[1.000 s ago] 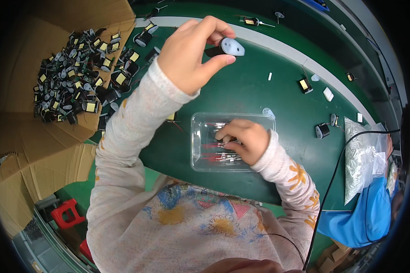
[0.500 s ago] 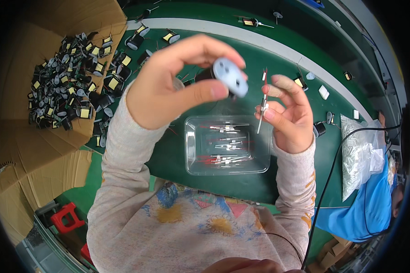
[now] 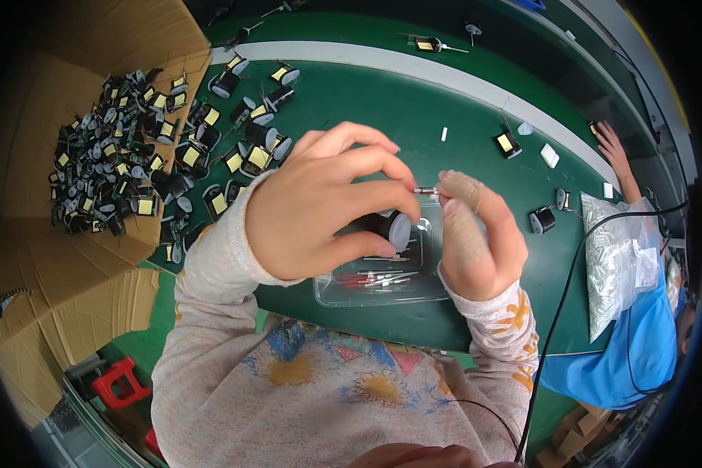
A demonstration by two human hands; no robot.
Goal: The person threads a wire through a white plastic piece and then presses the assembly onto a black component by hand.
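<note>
My left hand (image 3: 331, 207) curls around a black cylindrical part (image 3: 381, 225) with a pale grey end cap, its cap turned to the right. Between both hands lies a slim metal rod piece (image 3: 426, 190), roughly level; the thumb and forefinger of my right hand (image 3: 482, 238) pinch its right end. My left fingertips reach its other end, and whether they grip it I cannot tell. Tan wrapping covers the right thumb and forefinger. Below the hands stands a clear plastic tray (image 3: 382, 301), partly hidden, with several thin rods with red wires (image 3: 378, 278) in it.
At left a cardboard box (image 3: 125, 249) holds many black parts with yellow pads, and more black parts (image 3: 256, 158) lie beside it. A bag of small white pieces (image 3: 616, 269) sits at right under a black cable (image 3: 558, 312). Another person's hand (image 3: 616, 154) reaches in at far right.
My left hand has lowered and tilted the black part. The rod piece has turned from upright to level, and my hands have come together. Another person's hand has appeared at far right.
</note>
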